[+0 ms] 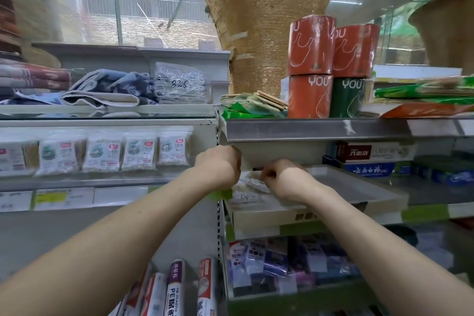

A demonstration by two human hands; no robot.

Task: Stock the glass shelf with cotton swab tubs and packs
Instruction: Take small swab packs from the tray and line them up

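Observation:
Clear cotton swab packs [246, 188] lie in an open cardboard box [272, 215] on the grey middle shelf [364, 187]. My left hand [221, 165] is curled at the packs' left top corner and grips one of them, its fingertips hidden behind the back of the hand. Over the same pack my right hand [280, 177] pinches its upper edge with bent fingers. On the left, a glass shelf [84, 180] carries a row of upright cotton swab packs [102, 154].
A metal shelf lip [307, 129] juts out just above my hands, with orange and green rolls [311, 69] on it. Toothpaste boxes [369, 161] stand at the right. Folded towels [107, 90] sit on the upper left shelf; cling film rolls [177, 290] stand below.

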